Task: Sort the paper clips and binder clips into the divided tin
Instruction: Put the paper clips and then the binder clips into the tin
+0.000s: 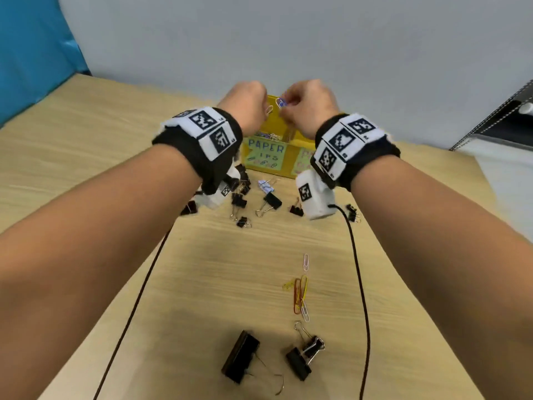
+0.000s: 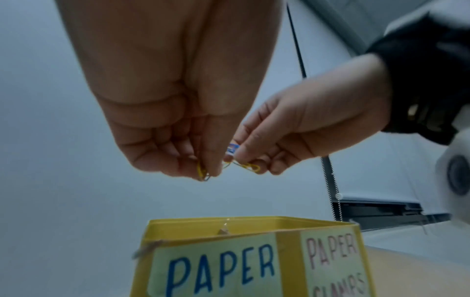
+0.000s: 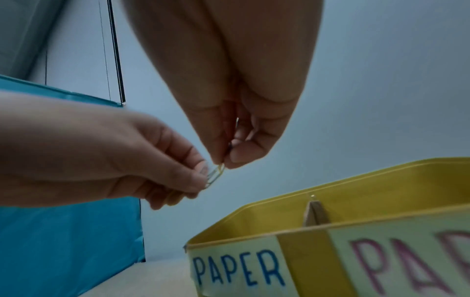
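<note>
Both hands are raised over the yellow divided tin (image 1: 288, 168), above its "PAPER" side. The left hand (image 1: 245, 106) pinches a yellow paper clip (image 2: 202, 173); the right hand (image 1: 310, 106) pinches a small tangle with a blue clip (image 1: 280, 103). Such thin, springy wire snags easily, so I'd grip the loops' flat sides. Black binder clips (image 1: 272, 200) lie scattered on the pale wooden desk (image 1: 86, 140), against a grey wall (image 1: 317, 39).

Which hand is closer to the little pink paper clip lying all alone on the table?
Right, though barely. The pink paper clip lies near the person; both the right hand and left hand are far off above the yellow tin.
</note>
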The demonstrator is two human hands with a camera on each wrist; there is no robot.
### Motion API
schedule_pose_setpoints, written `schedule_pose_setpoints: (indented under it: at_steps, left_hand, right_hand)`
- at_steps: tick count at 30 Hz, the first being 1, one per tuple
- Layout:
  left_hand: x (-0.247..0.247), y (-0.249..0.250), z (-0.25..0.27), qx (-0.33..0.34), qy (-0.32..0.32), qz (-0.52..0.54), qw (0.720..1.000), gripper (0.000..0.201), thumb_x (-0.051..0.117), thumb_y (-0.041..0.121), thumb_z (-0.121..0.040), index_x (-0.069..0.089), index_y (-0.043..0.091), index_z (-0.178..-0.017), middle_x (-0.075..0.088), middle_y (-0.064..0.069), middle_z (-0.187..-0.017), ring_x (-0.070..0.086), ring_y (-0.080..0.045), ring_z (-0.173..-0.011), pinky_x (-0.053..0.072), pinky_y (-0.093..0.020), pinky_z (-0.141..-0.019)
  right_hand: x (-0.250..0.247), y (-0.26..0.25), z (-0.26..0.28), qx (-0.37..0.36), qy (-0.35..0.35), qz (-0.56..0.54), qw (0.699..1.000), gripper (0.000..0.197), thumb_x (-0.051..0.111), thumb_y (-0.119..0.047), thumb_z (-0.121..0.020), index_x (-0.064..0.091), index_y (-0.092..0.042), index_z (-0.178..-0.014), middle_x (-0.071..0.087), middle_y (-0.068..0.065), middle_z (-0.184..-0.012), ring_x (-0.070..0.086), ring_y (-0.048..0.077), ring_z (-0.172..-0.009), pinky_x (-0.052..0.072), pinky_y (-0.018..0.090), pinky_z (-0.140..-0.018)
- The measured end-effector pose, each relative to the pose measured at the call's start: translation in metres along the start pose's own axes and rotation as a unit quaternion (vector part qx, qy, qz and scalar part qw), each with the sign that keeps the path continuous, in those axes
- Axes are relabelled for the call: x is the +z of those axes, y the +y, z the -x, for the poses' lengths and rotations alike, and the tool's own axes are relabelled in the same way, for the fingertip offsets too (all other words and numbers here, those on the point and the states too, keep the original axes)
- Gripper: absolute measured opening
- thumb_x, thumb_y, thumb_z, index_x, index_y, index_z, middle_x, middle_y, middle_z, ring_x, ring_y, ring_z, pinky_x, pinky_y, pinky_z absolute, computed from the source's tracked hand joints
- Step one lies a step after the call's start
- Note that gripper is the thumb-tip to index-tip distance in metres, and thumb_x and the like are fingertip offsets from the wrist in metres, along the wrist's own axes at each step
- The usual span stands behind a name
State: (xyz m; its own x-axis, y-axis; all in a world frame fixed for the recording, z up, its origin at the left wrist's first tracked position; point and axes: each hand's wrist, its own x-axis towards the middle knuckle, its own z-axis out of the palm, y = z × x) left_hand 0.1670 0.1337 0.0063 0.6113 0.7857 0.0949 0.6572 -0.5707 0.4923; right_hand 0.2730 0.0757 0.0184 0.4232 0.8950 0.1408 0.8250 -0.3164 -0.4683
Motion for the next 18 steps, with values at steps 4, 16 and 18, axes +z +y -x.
schedule_pose_setpoints:
  at_steps: [4, 16, 18]
  left_hand:
    - [0.011, -0.006, -0.029, -0.033, 0.005, 0.000, 0.999, 0.019, 0.060, 0.008, -0.082, 0.072, 0.005, -0.097, 0.069, -0.020, -0.106, 0.062, -0.036, -0.102, 0.050, -0.039, -0.090]
    - [0.043, -0.001, 0.086, 0.042, -0.149, 0.065, 0.986, 0.010, 0.074, 0.021, -0.075, 0.064, 0.018, -0.075, 0.055, 0.010, -0.064, 0.059, -0.016, -0.072, 0.041, -0.023, -0.060]
    - [0.062, 0.010, 0.115, 0.042, -0.278, 0.051, 0.958, 0.022, 0.075, 0.035, -0.071, 0.067, 0.015, -0.073, 0.061, 0.005, -0.066, 0.059, -0.013, -0.068, 0.045, -0.026, -0.061]
  right_hand:
    - [0.016, -0.010, -0.032, 0.014, -0.020, 0.076, 0.997, 0.029, 0.048, -0.006, -0.091, 0.067, -0.007, -0.113, 0.066, 0.014, -0.120, 0.059, 0.028, -0.115, 0.046, 0.031, -0.096]
    - [0.010, 0.055, 0.092, -0.064, -0.290, 0.055, 0.953, 0.023, 0.061, -0.004, -0.081, 0.074, -0.016, -0.096, 0.070, -0.002, -0.090, 0.056, 0.007, -0.074, 0.042, 0.017, -0.072]
    - [0.021, 0.079, 0.117, -0.013, -0.378, 0.072, 0.923, 0.028, 0.064, -0.004, -0.076, 0.074, -0.021, -0.097, 0.069, -0.004, -0.089, 0.058, 0.007, -0.075, 0.046, 0.019, -0.073]
